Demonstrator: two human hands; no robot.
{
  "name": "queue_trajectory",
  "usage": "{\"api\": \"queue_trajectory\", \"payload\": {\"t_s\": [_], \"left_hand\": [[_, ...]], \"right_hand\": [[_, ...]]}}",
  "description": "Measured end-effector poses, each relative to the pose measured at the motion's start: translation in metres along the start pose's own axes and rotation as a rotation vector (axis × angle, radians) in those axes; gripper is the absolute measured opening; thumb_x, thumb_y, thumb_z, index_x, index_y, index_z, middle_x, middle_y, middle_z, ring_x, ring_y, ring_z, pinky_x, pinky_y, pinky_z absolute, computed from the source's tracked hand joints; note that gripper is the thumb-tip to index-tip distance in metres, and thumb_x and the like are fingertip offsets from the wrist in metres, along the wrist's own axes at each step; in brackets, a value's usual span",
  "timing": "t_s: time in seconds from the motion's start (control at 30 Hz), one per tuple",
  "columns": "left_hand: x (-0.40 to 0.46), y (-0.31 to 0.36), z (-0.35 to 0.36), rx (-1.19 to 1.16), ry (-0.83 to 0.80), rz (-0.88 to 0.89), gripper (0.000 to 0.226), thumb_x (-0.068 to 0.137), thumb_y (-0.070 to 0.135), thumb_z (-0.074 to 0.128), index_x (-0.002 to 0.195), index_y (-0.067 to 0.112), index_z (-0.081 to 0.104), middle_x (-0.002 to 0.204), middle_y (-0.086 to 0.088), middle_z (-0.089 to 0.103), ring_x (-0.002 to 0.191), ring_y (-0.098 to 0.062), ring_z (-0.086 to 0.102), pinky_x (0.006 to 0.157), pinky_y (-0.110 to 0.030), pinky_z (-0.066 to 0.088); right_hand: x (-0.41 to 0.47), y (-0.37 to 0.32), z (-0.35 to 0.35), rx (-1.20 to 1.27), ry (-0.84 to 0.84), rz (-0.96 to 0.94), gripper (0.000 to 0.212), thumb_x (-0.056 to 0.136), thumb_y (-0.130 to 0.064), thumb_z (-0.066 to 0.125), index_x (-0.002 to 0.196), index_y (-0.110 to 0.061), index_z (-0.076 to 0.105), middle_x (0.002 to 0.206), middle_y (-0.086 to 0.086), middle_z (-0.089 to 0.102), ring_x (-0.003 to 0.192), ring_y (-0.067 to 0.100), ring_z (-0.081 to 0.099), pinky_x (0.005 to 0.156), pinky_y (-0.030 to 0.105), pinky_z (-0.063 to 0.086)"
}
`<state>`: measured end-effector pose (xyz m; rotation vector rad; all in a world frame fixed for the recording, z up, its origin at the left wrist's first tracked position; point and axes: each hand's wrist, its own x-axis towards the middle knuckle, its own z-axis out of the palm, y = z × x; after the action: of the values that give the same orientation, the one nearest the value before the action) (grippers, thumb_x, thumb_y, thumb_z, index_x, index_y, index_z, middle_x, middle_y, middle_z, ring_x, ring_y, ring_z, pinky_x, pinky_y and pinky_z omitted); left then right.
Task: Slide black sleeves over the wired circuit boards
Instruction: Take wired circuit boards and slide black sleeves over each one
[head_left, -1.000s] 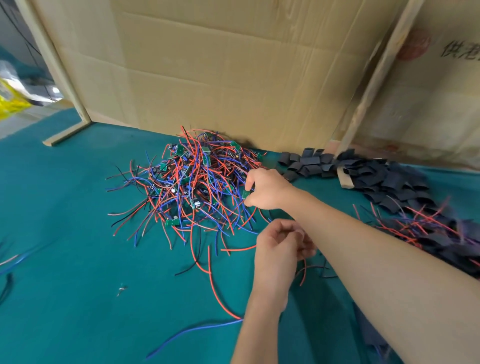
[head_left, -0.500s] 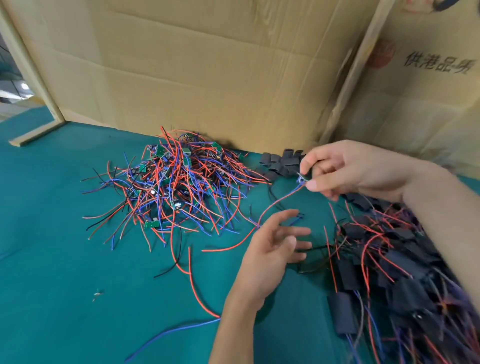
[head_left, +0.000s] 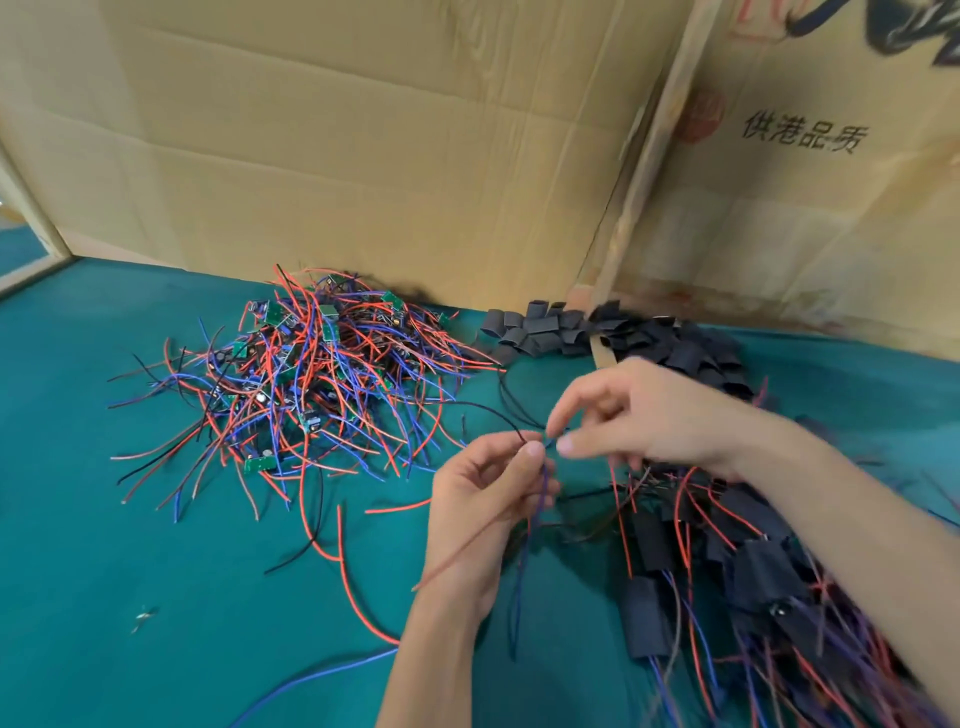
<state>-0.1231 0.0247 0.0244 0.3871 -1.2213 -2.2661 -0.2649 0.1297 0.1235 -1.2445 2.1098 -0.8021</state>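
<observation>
Hands (head_left: 491, 488) drawn together, pinching thin wires (head_left: 540, 499)

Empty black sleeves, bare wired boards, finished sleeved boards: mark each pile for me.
empty black sleeves (head_left: 540, 332), head view, middle of heap.
bare wired boards (head_left: 311, 374), head view, centre of tangle.
finished sleeved boards (head_left: 753, 566), head view, one sleeve.

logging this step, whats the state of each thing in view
left hand: pinches wires of one board
right hand: pinches the same piece at its top
unsleeved boards pile: tangled, bare, on the cloth
empty black sleeves: heaped by the cardboard
sleeved boards: piled at right
</observation>
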Motion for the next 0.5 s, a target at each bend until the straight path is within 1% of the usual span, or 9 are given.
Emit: {"api": "queue_trajectory", "payload": {"t_s": [0.07, 0.1, 0.13, 0.17, 0.2, 0.23, 0.3, 0.4, 0.5], "left_hand": [[0.001, -0.002, -0.001, 0.103, 0.059, 0.063, 0.011, 0.087, 0.013, 0.071, 0.093, 0.004, 0.068, 0.067, -0.007, 0.063, 0.055, -0.013, 0.059, 0.055, -0.020, 0.050], [0.002, -0.002, -0.001, 0.155, 0.075, 0.085, 0.009, 0.089, 0.011, 0.071, 0.091, 0.003, 0.067, 0.065, -0.007, 0.060, 0.052, -0.012, 0.056, 0.052, -0.019, 0.047], [0.002, -0.003, -0.001, 0.201, 0.085, 0.098, 0.009, 0.090, 0.010, 0.071, 0.090, 0.002, 0.066, 0.064, -0.008, 0.058, 0.050, -0.012, 0.052, 0.049, -0.019, 0.045], [0.002, -0.004, -0.001, 0.234, 0.091, 0.104, 0.011, 0.090, 0.010, 0.072, 0.088, 0.002, 0.065, 0.062, -0.008, 0.057, 0.048, -0.011, 0.050, 0.047, -0.019, 0.043], [0.001, -0.005, -0.002, 0.256, 0.093, 0.103, 0.013, 0.089, 0.010, 0.073, 0.087, 0.002, 0.064, 0.062, -0.008, 0.057, 0.046, -0.010, 0.049, 0.046, -0.019, 0.042], [0.001, -0.005, -0.002, 0.270, 0.092, 0.099, 0.015, 0.089, 0.011, 0.074, 0.086, 0.001, 0.063, 0.063, -0.008, 0.057, 0.046, -0.010, 0.049, 0.046, -0.018, 0.042], [0.002, -0.006, -0.003, 0.283, 0.095, 0.089, 0.019, 0.088, 0.013, 0.075, 0.085, 0.001, 0.061, 0.065, -0.010, 0.057, 0.047, -0.010, 0.051, 0.047, -0.019, 0.043], [0.003, -0.005, -0.005, 0.270, 0.097, 0.072, 0.017, 0.089, 0.013, 0.075, 0.084, 0.004, 0.061, 0.067, -0.009, 0.058, 0.052, -0.012, 0.054, 0.049, -0.020, 0.046], [0.002, -0.005, -0.005, 0.284, 0.101, 0.067, 0.016, 0.089, 0.012, 0.074, 0.083, 0.005, 0.061, 0.066, -0.010, 0.058, 0.050, -0.011, 0.053, 0.048, -0.019, 0.044]], "right_hand": [[0.021, 0.010, -0.024, -0.196, 0.191, 0.082, 0.006, 0.083, -0.026, 0.080, 0.082, -0.031, 0.077, 0.066, -0.006, 0.069, 0.063, 0.010, 0.063, 0.060, 0.025, 0.046], [0.032, 0.018, -0.036, -0.346, 0.280, 0.150, 0.008, 0.083, -0.023, 0.078, 0.082, -0.031, 0.077, 0.076, -0.005, 0.072, 0.077, 0.013, 0.068, 0.069, 0.025, 0.047], [0.042, 0.027, -0.046, -0.470, 0.325, 0.239, 0.013, 0.084, -0.019, 0.075, 0.088, -0.031, 0.077, 0.091, -0.003, 0.074, 0.093, 0.018, 0.069, 0.077, 0.026, 0.048], [0.050, 0.038, -0.052, -0.571, 0.320, 0.337, 0.021, 0.086, -0.014, 0.070, 0.100, -0.027, 0.077, 0.108, 0.002, 0.074, 0.106, 0.024, 0.067, 0.087, 0.027, 0.050], [0.057, 0.048, -0.056, -0.647, 0.274, 0.431, 0.030, 0.087, -0.010, 0.064, 0.112, -0.022, 0.075, 0.121, 0.008, 0.070, 0.115, 0.029, 0.064, 0.096, 0.031, 0.051], [0.060, 0.059, -0.057, -0.694, 0.218, 0.517, 0.036, 0.087, -0.009, 0.058, 0.120, -0.017, 0.072, 0.128, 0.013, 0.067, 0.118, 0.033, 0.062, 0.101, 0.036, 0.051], [0.062, 0.072, -0.053, -0.744, 0.148, 0.615, 0.036, 0.087, -0.009, 0.053, 0.121, -0.009, 0.067, 0.127, 0.020, 0.064, 0.117, 0.039, 0.059, 0.101, 0.040, 0.051], [0.059, 0.081, -0.048, -0.765, 0.187, 0.610, 0.025, 0.085, -0.008, 0.052, 0.107, -0.007, 0.064, 0.119, 0.022, 0.065, 0.113, 0.040, 0.057, 0.096, 0.039, 0.049], [0.054, 0.078, -0.049, -0.735, 0.234, 0.598, 0.038, 0.085, -0.009, 0.052, 0.122, -0.005, 0.063, 0.124, 0.023, 0.064, 0.114, 0.040, 0.058, 0.092, 0.042, 0.054]]}}
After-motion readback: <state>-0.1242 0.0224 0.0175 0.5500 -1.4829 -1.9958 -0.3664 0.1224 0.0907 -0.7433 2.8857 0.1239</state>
